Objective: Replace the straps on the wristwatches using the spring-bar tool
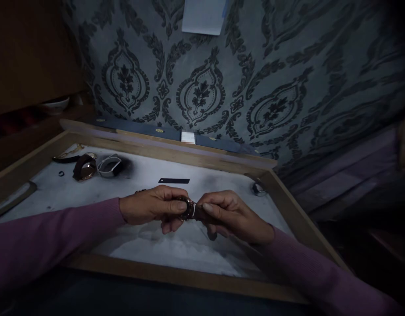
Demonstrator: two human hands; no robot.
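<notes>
A wristwatch (188,208) with a dark dial and gold-coloured case is held between my hands, above a white-floored wooden tray. My left hand (149,206) is closed on the watch case, thumb on top near the dial. My right hand (235,215) pinches the dark strap at the other side of the case. Its fingers hide part of the strap, and I cannot tell whether a small tool is among them. Just beyond the hands, a flat black strip (174,181) with a slanted end and a small hole lies on the white surface.
The tray's wooden rim (176,268) surrounds the work area. At the left lie a brown-strapped watch (84,169), a grey band (106,166), a small black loop (61,174) and a curved strap (18,201). A dark watch (259,189) sits at the right. Behind rises a patterned wall (198,92).
</notes>
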